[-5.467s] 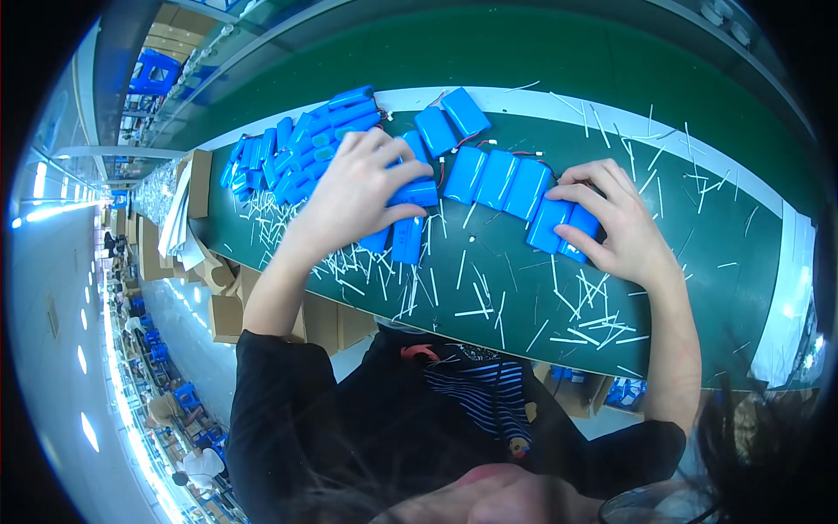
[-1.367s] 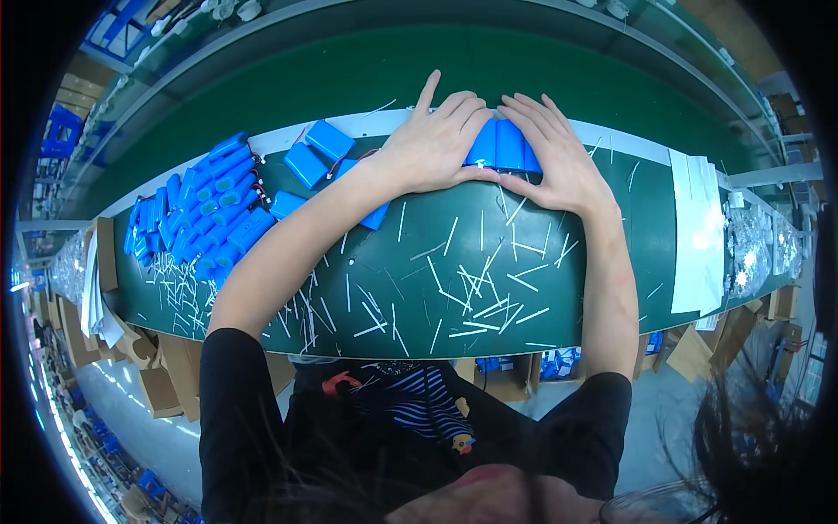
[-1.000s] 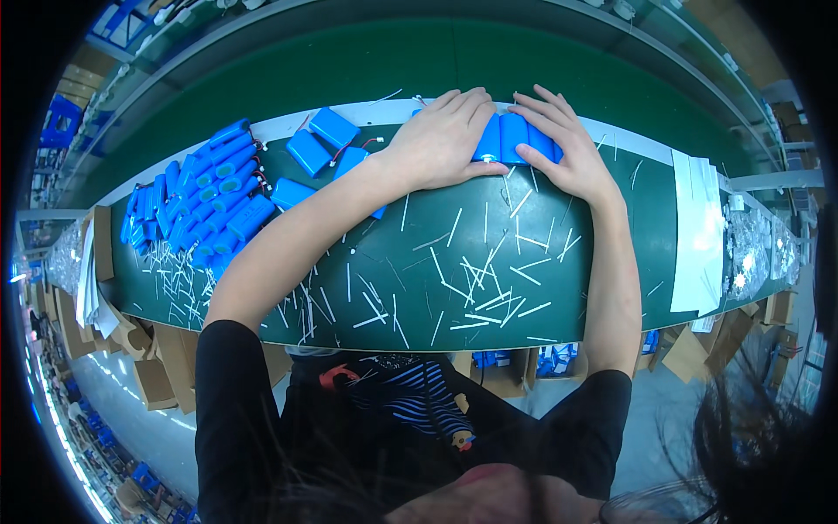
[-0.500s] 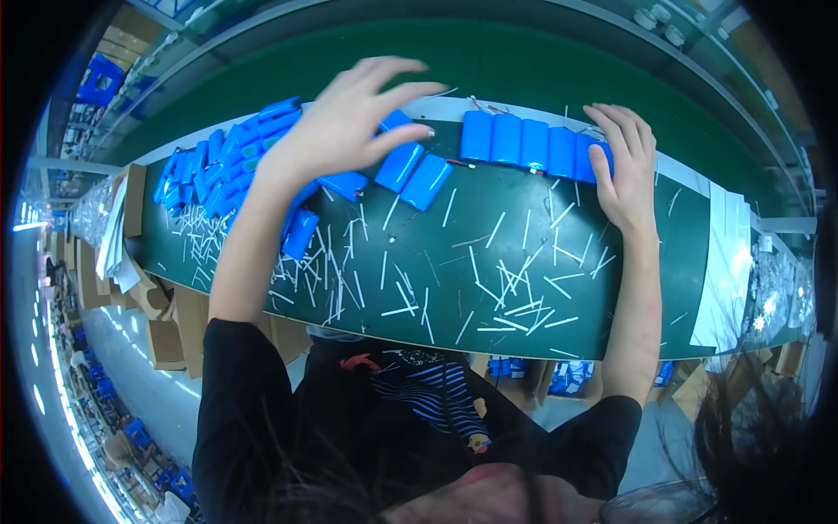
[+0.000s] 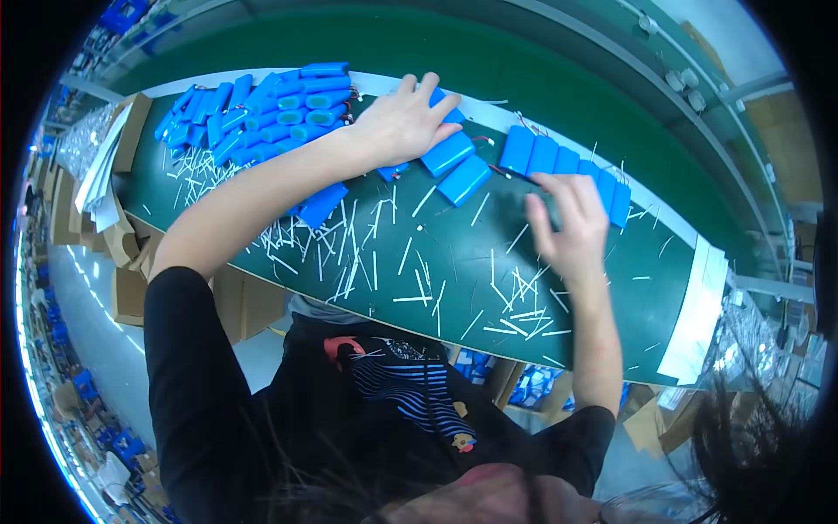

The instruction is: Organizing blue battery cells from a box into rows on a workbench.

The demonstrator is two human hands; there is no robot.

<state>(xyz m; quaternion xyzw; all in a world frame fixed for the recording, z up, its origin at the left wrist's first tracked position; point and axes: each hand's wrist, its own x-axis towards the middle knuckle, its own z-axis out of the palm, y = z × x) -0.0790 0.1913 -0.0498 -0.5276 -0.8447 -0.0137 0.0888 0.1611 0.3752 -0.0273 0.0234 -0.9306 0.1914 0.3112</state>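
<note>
Seemingly lining up: left grip [image 5: 394, 125], half-open over a pack [image 5: 447, 106], must bring it to the row [image 5: 566, 161]; right grip [image 5: 575, 225] half-curled, empty.

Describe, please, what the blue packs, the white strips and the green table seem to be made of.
Blue packs: probably plastic wrap, glossy; bright highlights lie on their smooth faces.
White strips: paper or plastic, I cannot tell; they look thin, without clear shine.
Green table: perhaps a plastic or rubber surface, smooth, with a faint sheen.
</note>
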